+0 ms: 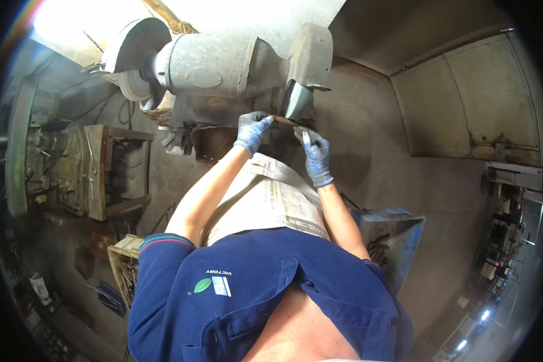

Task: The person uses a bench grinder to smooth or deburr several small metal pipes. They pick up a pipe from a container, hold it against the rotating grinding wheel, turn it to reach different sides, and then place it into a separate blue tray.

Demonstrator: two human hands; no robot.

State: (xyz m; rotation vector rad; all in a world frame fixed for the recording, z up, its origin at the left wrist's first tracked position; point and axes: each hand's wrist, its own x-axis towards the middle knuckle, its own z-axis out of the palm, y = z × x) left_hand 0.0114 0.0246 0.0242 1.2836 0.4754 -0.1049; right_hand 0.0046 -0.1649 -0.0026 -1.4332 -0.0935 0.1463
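Observation:
In front of me stands a large grey bench grinder (214, 63). Its right wheel (298, 101) shows below the guard, close over my hands. Both hands wear blue-and-grey work gloves. My left hand (253, 131) pinches one end of a thin, brownish, bar-like piece (285, 120). At the other end, the fingers of my right hand (314, 155) are closed on the same piece. It lies crosswise just under the wheel's lower edge; whether it touches the wheel I cannot tell. What kind of part it is does not show. Printed paper sheeting (277, 196) covers my lap.
The grinder's left wheel (134, 85) sits under a round guard. A blue-edged metal bin (398, 241) with rod-like pieces is by my right side, a wooden crate (125, 256) of similar pieces by my left. A greenish machine (60, 163) stands farther left; panelled metal sheeting (464, 99) is at right.

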